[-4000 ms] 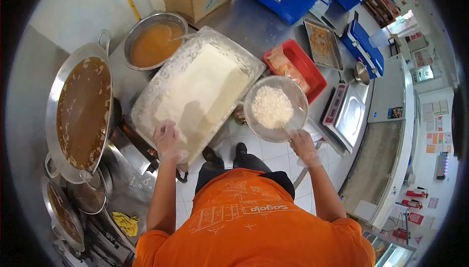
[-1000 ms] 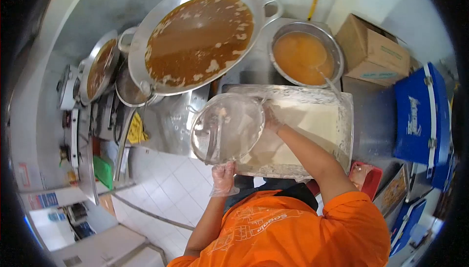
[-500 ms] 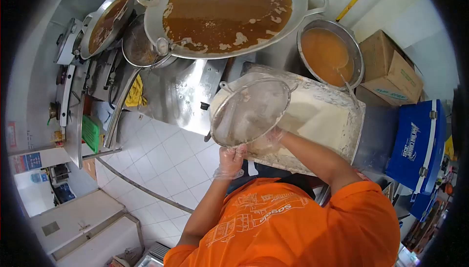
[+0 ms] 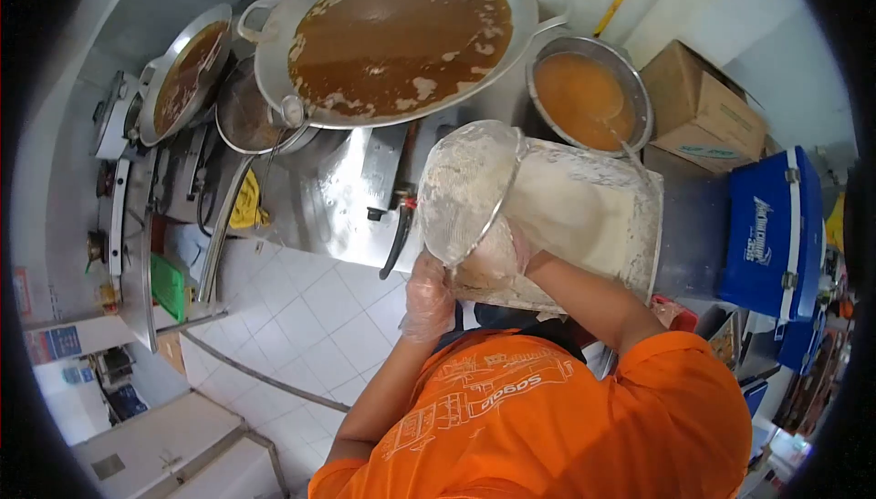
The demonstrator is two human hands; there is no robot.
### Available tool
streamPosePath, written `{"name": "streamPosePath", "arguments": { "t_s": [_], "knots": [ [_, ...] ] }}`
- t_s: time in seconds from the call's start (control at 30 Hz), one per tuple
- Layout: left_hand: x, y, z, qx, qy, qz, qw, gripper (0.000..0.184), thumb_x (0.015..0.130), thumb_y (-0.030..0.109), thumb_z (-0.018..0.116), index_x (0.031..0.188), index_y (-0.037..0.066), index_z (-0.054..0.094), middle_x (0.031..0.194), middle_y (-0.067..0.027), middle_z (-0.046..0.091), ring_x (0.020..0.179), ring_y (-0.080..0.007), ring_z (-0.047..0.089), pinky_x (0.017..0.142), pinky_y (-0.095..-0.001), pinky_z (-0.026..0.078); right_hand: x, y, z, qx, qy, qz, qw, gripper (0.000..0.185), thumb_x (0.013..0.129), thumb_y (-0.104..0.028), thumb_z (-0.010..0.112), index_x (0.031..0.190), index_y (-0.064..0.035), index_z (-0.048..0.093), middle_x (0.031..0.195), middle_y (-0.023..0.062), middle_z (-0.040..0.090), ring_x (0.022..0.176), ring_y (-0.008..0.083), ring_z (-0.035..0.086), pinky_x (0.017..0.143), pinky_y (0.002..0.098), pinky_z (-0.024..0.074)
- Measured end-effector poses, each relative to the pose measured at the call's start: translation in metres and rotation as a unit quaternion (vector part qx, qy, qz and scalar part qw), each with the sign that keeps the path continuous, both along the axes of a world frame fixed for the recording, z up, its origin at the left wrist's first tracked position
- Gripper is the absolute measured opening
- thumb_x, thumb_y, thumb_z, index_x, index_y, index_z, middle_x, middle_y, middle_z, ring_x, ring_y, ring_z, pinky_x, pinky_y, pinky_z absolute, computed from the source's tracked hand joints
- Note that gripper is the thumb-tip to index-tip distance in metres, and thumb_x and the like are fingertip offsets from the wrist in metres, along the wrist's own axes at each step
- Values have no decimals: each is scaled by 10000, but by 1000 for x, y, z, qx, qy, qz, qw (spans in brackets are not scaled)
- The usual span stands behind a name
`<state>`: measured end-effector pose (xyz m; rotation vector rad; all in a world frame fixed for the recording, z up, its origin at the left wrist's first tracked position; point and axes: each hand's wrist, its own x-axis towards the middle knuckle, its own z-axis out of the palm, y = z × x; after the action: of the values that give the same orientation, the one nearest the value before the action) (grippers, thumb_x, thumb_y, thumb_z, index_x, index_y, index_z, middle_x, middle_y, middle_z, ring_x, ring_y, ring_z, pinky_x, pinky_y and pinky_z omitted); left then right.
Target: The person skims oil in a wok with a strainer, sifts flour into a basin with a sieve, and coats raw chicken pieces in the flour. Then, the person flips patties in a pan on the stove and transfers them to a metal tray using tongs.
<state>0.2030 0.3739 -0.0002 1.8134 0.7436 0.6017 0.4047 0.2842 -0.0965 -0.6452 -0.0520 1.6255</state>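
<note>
A round wire-mesh strainer [image 4: 464,191] is tilted steeply over the left end of a floury metal tray [image 4: 650,242], its bulging mesh dusted with flour. My left hand [image 4: 427,303], in a clear plastic glove, is closed on the strainer at its lower edge. My right hand [image 4: 511,251], gloved and floury, is beside the strainer's lower rim, above the tray; its fingers are blurred and partly hidden. Pale flour [image 4: 570,212] covers the tray's bottom.
A large two-handled pan of brown liquid [image 4: 274,70] stands behind the tray. Beyond the tray are a bowl of orange liquid [image 4: 584,98], a cardboard box [image 4: 707,120] and a blue cooler [image 4: 762,234]. A smaller pan [image 4: 187,79] and a yellow cloth [image 4: 246,200] lie left.
The strainer has passed from my right hand to my left since the earliest frame, and its load of flour is no longer visible. Just now it has tilted further, its mesh turned leftward.
</note>
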Motion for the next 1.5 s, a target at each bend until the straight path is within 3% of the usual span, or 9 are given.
{"name": "streamPosePath", "arguments": {
  "t_s": [0.03, 0.13, 0.3, 0.57, 0.8, 0.93, 1.17, 1.27, 1.5],
  "knots": [
    [6, -4, 4, -415, -198, 103, 882, 192, 887, 13, 546, 1067, -29, 600, 1060, -218, 625, 928, -375, 620, 779, -399, 501, -2, -3, 24, 35, -267, 23, 963, 439, 920, -207, 556, 1343, -102, 507, 1335, 119, 539, 1289, 216, 445, 1129, 373, 302],
    [0, 3, 34, 129, 199, -33, 971, 179, 928, 129, 550, 974, -33, 613, 901, -245, 624, 777, -386, 618, 690, -424, 498, -6, -3, 68, -16, -643, -23, 765, 445, 917, -221, 557, 1340, -92, 504, 1302, 121, 563, 1231, 224, 509, 1094, 377, 357],
    [22, -4, 45, 25, 300, -141, 943, 331, 945, 282, 550, 991, -28, 656, 872, -278, 643, 838, -412, 641, 712, -459, 506, -1, 9, 18, -184, -26, -313, 932, 423, 967, -289, 494, 1340, -91, 497, 1267, 102, 579, 1207, 203, 526, 1058, 374, 388],
    [21, 30, 10, -35, 277, -146, 949, 364, 847, 362, 700, 861, -1, 708, 682, -176, 648, 593, -257, 633, 578, -383, 488, 44, -105, 65, -161, -537, -301, 771, 343, 932, -259, 469, 1065, -10, 663, 1052, 159, 669, 929, 274, 646, 897, 422, 484],
    [14, 29, 17, -75, 176, -56, 980, 320, 880, 235, 708, 726, -38, 647, 593, -30, 601, 562, -54, 468, 485, -278, 397, 20, -100, -8, -171, -692, 374, 593, 419, 811, -431, 637, 961, -47, 710, 946, 191, 689, 849, 283, 657, 827, 429, 485],
    [5, 20, -7, -163, 71, -4, 984, 289, 901, 203, 691, 710, -8, 639, 630, 49, 578, 592, -22, 441, 490, -233, 366, -13, -27, -33, -112, -490, 213, 838, 530, 826, -410, 663, 1241, -86, 599, 1231, 167, 613, 1118, 277, 568, 1004, 390, 417],
    [-1, 13, -20, -155, 43, 23, 987, 328, 891, 212, 705, 660, -2, 613, 586, 52, 536, 564, -17, 410, 462, -232, 338, 69, 1, -43, 41, -711, -75, 698, 435, 936, -291, 546, 1306, -62, 533, 1323, 126, 553, 1218, 260, 504, 1055, 397, 374],
    [-4, 16, -28, -117, 54, 10, 992, 346, 884, 211, 711, 641, -10, 603, 562, 45, 522, 553, -22, 408, 448, -242, 334, 49, 18, -13, -98, -9, -155, 983, 374, 985, -305, 470, 1267, -80, 570, 1268, 121, 585, 1199, 255, 525, 1046, 404, 394],
    [2, 14, -16, -116, 57, 5, 992, 327, 876, 209, 711, 669, -27, 615, 553, -25, 585, 547, -50, 438, 455, -294, 379, -4, 25, -61, -82, -112, -52, 989, 391, 981, -317, 472, 1277, -78, 559, 1281, 121, 578, 1191, 260, 534, 1041, 413, 406]
  ]
}}
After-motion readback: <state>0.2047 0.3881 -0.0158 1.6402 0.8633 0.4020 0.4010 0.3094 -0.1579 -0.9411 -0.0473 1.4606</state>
